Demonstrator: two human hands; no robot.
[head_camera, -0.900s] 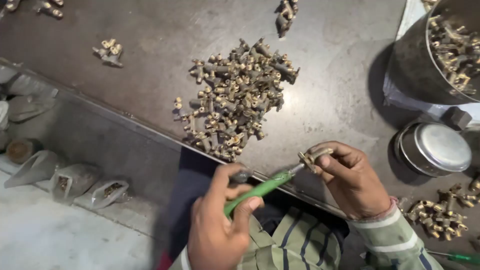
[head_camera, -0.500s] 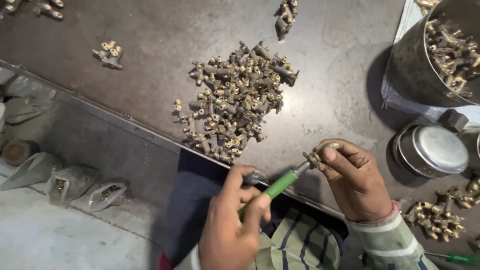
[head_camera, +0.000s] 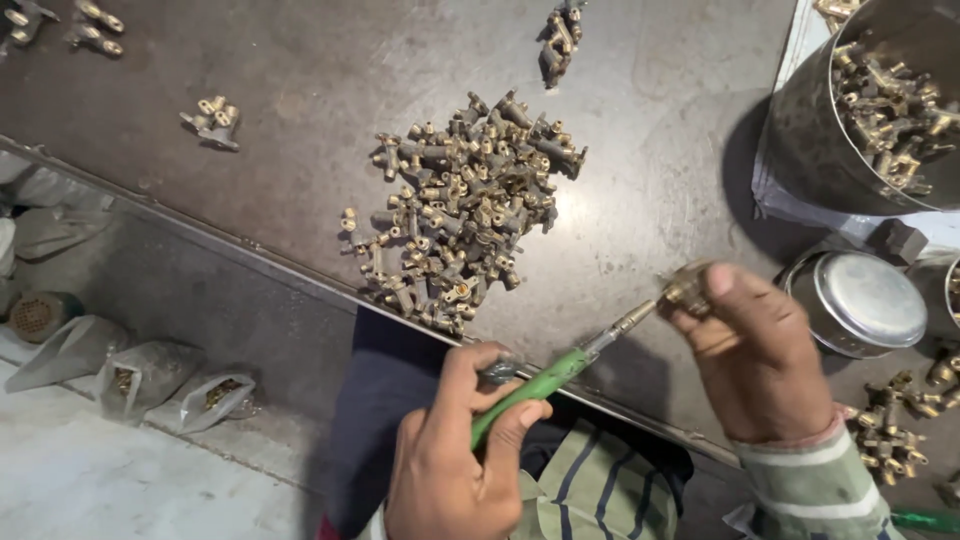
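- The dark metal table is my landmark; I sit at its near edge, so both hands work just over that edge.
- A big steel bucket at the table's far right corner is full of brass fittings, within easy reach.
- A pile of brass valve fittings lies in the table's middle, spread out so single pieces are easy to pick.
- A round tin lid rests near the bucket.
- My right hand is closed around one small brass fitting, keeping it steady above the near edge.
- My left hand grips the green-handled screwdriver, with its tip pressed into that fitting.
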